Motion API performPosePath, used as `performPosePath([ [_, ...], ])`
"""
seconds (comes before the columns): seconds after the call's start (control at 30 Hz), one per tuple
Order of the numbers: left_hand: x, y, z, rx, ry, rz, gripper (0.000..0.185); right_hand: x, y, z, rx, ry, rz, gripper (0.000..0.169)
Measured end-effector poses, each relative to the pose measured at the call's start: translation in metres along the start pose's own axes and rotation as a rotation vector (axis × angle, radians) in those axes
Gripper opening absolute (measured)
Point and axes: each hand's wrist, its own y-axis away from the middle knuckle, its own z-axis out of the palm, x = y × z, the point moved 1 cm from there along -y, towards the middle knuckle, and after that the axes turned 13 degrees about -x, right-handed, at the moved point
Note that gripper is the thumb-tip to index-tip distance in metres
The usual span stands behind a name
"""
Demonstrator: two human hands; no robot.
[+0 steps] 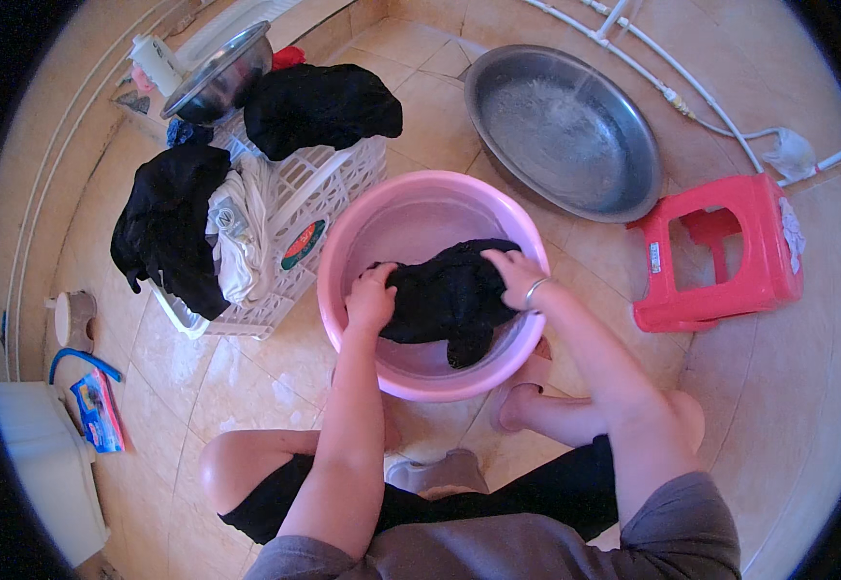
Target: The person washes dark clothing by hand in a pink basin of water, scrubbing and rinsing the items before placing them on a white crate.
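Observation:
A pink plastic basin [431,391] stands on the floor between my legs with water in it. Bunched black cloth [442,293], perhaps a garment, lies in the basin, and one end of it hangs toward me. My left hand [372,297] grips its left edge inside the basin's rim. At its upper right, my right hand [518,279], with a bracelet on the wrist, holds the other side. Some of my fingertips are hidden by the cloth.
At left, a white plastic basket [304,192] bears black clothes [174,217], a white garment [243,232] and a metal bowl [221,76]. A large metal basin [565,130] and a tipped red plastic stool [718,254] lie to the right. A detergent packet [98,409] is at lower left.

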Motion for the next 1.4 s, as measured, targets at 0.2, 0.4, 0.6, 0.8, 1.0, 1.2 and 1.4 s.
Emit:
performPosePath([
  [0.2,-0.011,0.012,0.046,-0.235,-0.119,-0.201,0.063,-0.043,-0.054,0.079,-0.019,-0.13,0.123,0.072],
  [0.4,-0.02,0.001,0.063,-0.314,-0.194,-0.246,0.068,-0.027,-0.088,0.134,0.051,0.02,0.063,0.065],
  [0.6,-0.035,-0.002,0.075,-0.325,-0.175,-0.161,0.054,0.0,-0.107,0.143,0.043,0.226,0.174,0.037],
  [0.8,-0.023,-0.01,0.006,-0.049,0.561,0.022,0.028,0.02,-0.073,0.06,-0.054,-0.335,-0.175,0.036],
  [1.0,0.067,0.008,-0.097,0.061,1.027,0.352,0.021,-0.006,0.019,-0.06,0.167,-0.831,-0.405,0.017],
  [1.2,0.132,0.024,-0.198,0.249,0.835,0.621,0.011,-0.046,0.098,-0.16,0.625,-0.801,-0.694,0.019],
  [1.4,0.173,0.054,-0.238,0.407,0.816,0.707,0.015,-0.063,0.102,-0.18,0.863,-0.808,-0.81,0.021],
])
